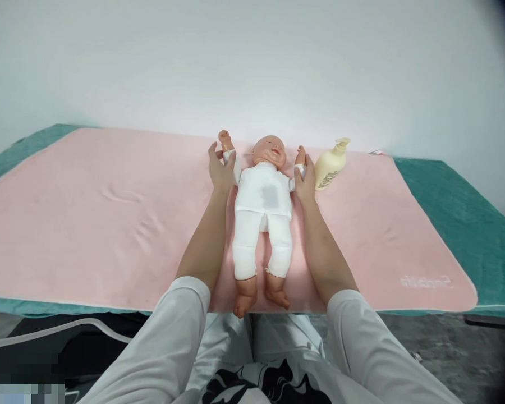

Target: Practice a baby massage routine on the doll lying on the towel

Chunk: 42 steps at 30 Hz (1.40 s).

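A baby doll (263, 193) with a white cloth body lies face up, its feet toward me. My left hand (221, 168) is closed around the doll's arm on the left, near the wrist, with the doll's small hand showing above my fingers. On the other side my right hand (305, 178) grips the doll's other forearm. Both doll arms are bent upward beside its head. Just right of my right hand stands a pale yellow pump bottle (330, 166), with dark print on its side.
Under the doll a pink mat (88, 224) covers much of a table with a green cover (467, 207). A white wall (252, 67) rises behind the table. Below the front edge at left, a pale hose (79, 324) crosses a dark object.
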{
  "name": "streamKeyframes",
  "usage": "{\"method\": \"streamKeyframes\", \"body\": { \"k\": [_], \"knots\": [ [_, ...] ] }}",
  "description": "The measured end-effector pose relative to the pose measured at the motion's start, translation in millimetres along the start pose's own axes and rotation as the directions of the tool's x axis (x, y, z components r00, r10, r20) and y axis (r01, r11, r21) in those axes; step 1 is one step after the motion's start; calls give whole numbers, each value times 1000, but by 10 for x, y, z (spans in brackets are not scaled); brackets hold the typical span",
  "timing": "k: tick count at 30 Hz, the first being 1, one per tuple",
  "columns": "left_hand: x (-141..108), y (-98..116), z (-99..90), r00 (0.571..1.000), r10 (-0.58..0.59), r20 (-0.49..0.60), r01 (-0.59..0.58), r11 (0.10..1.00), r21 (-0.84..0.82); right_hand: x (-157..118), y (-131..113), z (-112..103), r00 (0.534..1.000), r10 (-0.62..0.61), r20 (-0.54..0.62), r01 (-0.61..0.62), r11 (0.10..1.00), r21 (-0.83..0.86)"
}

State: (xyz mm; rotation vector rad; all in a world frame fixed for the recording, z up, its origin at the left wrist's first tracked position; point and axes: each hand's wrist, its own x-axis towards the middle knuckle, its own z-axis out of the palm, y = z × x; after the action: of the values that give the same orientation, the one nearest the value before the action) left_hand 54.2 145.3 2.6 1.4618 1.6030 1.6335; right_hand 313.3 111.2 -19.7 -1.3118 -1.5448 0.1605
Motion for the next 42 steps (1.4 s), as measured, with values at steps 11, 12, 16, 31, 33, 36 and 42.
{"method": "streamKeyframes", "body": {
  "k": [11,12,16,31,33,36,42],
  "knots": [
    [-286,126,-327,977,-14,-214,24,999,46,-378,-321,-234,933,217,-285,-194,975,107],
    [-330,143,-353,976,-21,-218,32,998,50,-422,-331,-255,922,238,-306,-214,971,109],
    [-518,189,-460,963,-12,-268,22,999,34,-610,-382,-325,899,264,-349,-235,964,124],
    [-1132,179,-797,988,-113,-102,129,978,164,-1406,-612,-590,864,483,-142,-492,870,-28],
    [-1157,180,-826,992,-108,-60,119,959,256,-1426,-631,-601,869,482,-111,-492,865,-101],
    [-1196,189,-873,993,-114,-14,110,909,402,-1428,-648,-605,885,457,-86,-464,862,-205],
    [-1235,206,-917,981,-164,102,84,837,541,-1427,-650,-595,888,456,-55,-447,832,-329]
  ]
}}
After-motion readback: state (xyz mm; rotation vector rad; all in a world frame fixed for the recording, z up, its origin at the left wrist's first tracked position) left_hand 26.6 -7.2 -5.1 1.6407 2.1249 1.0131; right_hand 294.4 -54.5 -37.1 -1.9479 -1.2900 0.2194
